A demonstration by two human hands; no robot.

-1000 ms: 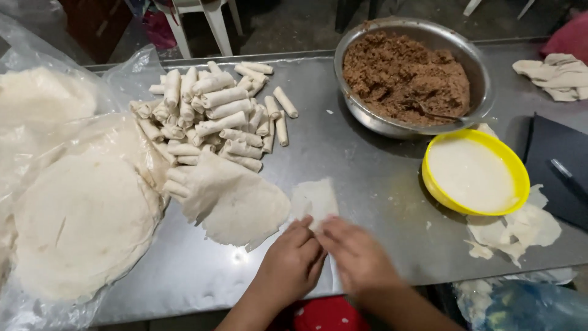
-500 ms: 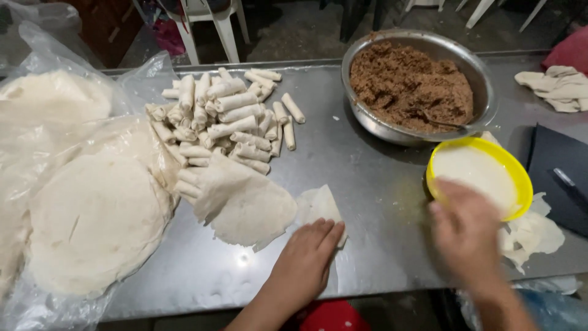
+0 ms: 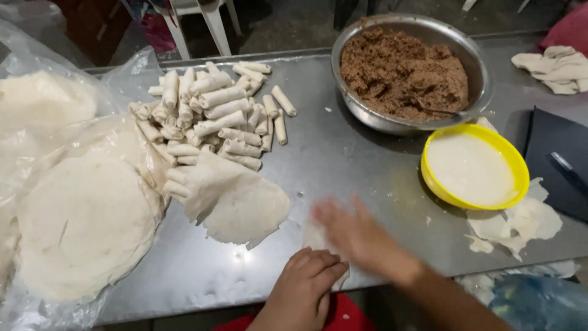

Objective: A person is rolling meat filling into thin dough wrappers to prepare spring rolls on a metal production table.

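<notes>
Pressing wrapper [image 3: 318, 236] nr table edge [image 3: 184, 294], L hand [image 3: 304, 285] flat, R hand [image 3: 355, 233] open (blurred)

Steel table [image 3: 343, 159] carries: pile of rolled wraps [image 3: 211, 116] at back left, loose flat wrappers [image 3: 236, 202] just in front, bagged wrapper stacks [image 3: 79, 227] at left, metal bowl w/ brown filling [image 3: 407, 70], yellow bowl w/ white paste [image 3: 471, 168], wrapper scraps [image 3: 520, 224], cloth [image 3: 554, 67], dark board [image 3: 554, 159] at right.

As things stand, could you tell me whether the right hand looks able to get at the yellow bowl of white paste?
Probably yes. The right hand hovers, blurred, over the steel table, and only bare tabletop lies between it and the yellow bowl. The left hand rests nearer the front edge, out of the way.
</notes>
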